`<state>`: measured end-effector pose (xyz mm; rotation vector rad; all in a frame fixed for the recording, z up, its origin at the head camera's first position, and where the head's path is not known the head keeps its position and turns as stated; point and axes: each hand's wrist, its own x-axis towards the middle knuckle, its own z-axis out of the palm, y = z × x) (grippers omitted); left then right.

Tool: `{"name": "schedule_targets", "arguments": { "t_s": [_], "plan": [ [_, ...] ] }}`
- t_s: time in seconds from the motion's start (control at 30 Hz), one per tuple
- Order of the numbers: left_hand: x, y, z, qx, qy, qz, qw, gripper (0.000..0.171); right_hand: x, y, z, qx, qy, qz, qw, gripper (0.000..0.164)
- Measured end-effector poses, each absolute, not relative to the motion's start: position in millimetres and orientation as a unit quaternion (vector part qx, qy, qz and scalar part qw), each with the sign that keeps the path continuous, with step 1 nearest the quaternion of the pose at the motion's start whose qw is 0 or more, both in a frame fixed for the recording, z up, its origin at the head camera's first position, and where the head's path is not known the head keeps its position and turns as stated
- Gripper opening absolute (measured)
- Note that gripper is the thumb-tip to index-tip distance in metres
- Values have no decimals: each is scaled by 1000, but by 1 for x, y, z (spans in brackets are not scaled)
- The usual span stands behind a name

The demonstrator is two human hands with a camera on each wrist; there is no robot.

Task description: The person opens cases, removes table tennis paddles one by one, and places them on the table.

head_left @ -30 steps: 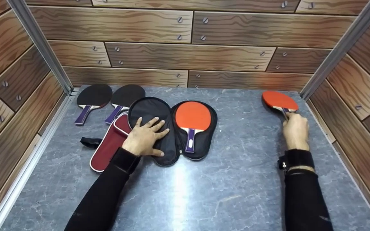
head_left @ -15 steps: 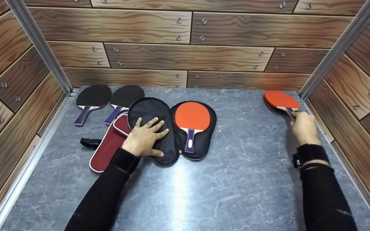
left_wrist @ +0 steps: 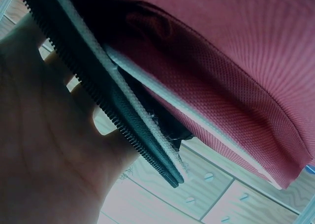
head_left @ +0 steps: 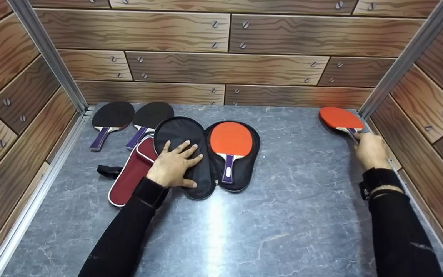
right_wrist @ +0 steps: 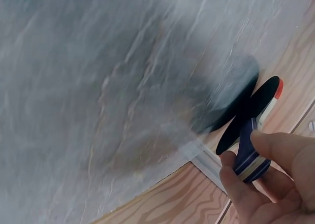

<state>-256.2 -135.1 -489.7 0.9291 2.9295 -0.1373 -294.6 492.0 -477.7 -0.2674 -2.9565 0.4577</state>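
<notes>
My right hand (head_left: 373, 150) grips the purple handle of a table tennis bat (head_left: 341, 118), its orange face up, at the back right corner. In the right wrist view the bat's dark underside (right_wrist: 252, 113) shows, with thumb and fingers around the handle (right_wrist: 252, 157). My left hand (head_left: 173, 163) lies with fingers spread on the black half of an opened bat case (head_left: 179, 130). Another orange bat (head_left: 231, 138) lies face up in the case's other half (head_left: 254, 157). Under my left wrist sits the case's red pocket side (head_left: 129, 181), seen close up as red fabric (left_wrist: 236, 86) in the left wrist view.
Two black-faced bats (head_left: 113, 114) (head_left: 153, 114) with purple handles lie at the back left. A black strap (head_left: 109, 171) sticks out left of the red fabric. Wood-patterned walls (head_left: 275, 69) enclose the grey marbled table (head_left: 283, 215) at back and sides.
My right hand has moved a little to the right and back with the orange bat, toward the corner. The left hand has stayed in place on the case.
</notes>
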Motion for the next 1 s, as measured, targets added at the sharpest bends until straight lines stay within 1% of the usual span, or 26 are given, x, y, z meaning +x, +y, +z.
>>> {"name": "schedule_targets", "arguments": {
  "t_s": [0.07, 0.3, 0.4, 0.67, 0.77, 0.93, 1.0],
  "plan": [
    [-256, -135, -490, 300, 952, -45, 36, 95, -295, 496, -479, -73, -984, 147, 68, 52],
    [-256, -135, -490, 300, 952, -44, 41, 96, -292, 510, -480, -35, -992, 121, 21, 60],
    [-256, -135, -489, 299, 952, -45, 40, 96, -292, 513, -480, -19, -993, 114, 15, 61],
    [-256, -135, -489, 301, 952, -44, 38, 96, -293, 513, -479, -22, -993, 114, -17, 65],
    [-256, -136, -489, 302, 952, -44, 34, 96, -295, 508, -477, -34, -993, 113, -15, 59],
    [-256, -136, -490, 306, 951, -42, 29, 95, -299, 493, -475, -17, -994, 103, 42, 34],
    [-256, -137, -490, 306, 951, -42, 29, 95, -301, 484, -474, -3, -993, 102, 60, 30]
  ]
}}
